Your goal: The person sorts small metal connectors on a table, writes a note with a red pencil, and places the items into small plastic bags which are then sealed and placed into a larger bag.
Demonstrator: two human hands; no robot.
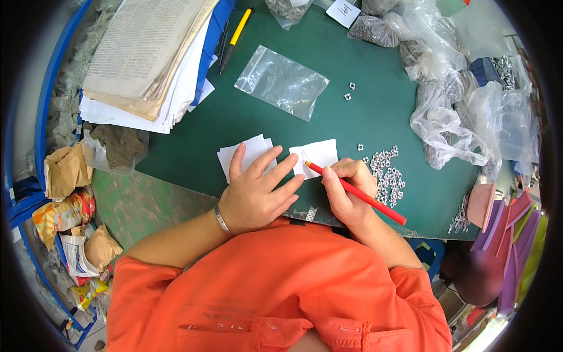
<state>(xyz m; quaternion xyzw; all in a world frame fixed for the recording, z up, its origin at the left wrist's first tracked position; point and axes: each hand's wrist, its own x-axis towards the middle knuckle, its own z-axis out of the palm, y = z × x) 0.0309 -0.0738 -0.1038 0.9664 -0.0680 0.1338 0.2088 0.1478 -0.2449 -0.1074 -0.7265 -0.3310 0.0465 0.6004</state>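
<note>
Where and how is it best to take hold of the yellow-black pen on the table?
Probably pinch the yellow-black pen across its middle, from the right: its body is slim and lies flat, and the paper stack is close on its left.

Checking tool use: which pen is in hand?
The red pen, held in the right hand, tip over a white slip; the yellow pen lies on the table.

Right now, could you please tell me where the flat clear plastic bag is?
In the head view, the bag lies upper centre on the green tabletop, beyond the paper slips and left of two small metal pieces.
</note>
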